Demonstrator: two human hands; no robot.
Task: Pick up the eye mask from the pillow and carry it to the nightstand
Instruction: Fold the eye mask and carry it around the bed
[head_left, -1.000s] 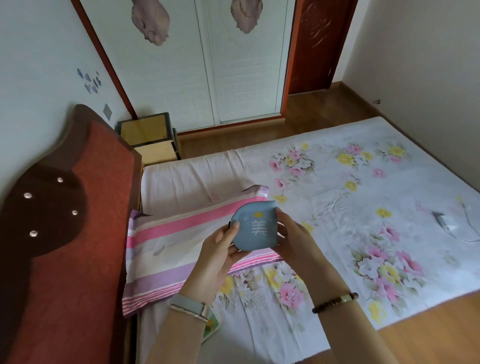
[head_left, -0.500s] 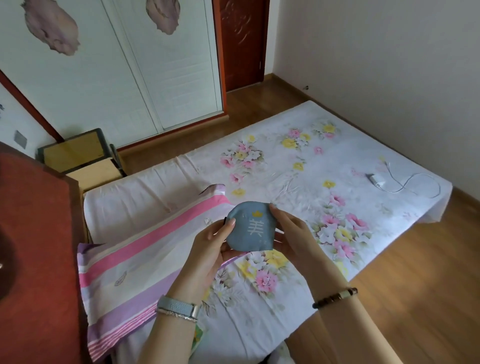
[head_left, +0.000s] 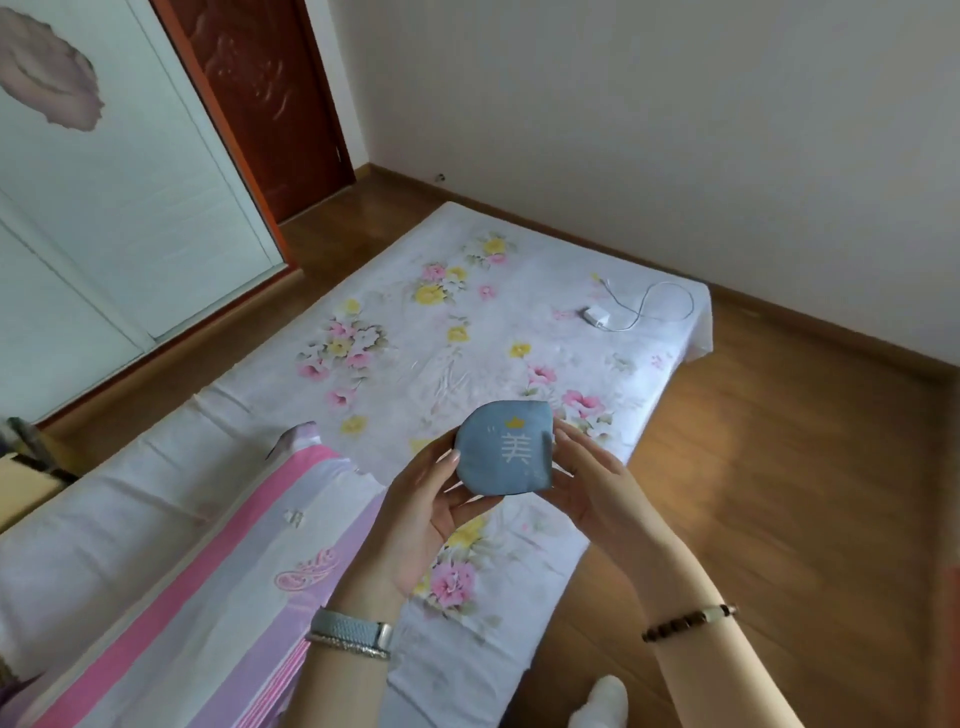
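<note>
The eye mask (head_left: 504, 449), folded, blue-grey with a white character and a small yellow crown, is held up above the bed between both hands. My left hand (head_left: 421, 512) grips its left edge with thumb and fingers. My right hand (head_left: 589, 480) holds its right edge. The pink, white and purple striped pillow (head_left: 208, 587) lies below and to the left on the bed. Only a corner of the yellow-topped nightstand (head_left: 23, 475) shows at the far left edge.
The floral bed sheet (head_left: 415, 343) covers the mattress; a white charger with its cable (head_left: 623, 314) lies near the far right corner. Wooden floor (head_left: 779, 493) runs along the right side. White sliding wardrobe doors (head_left: 104, 218) and a dark door (head_left: 270, 93) stand behind.
The view has swung right: the headboard is out of frame and the nightstand has slid to the far left edge. Both hands keep the mask, now further right over the bed.
</note>
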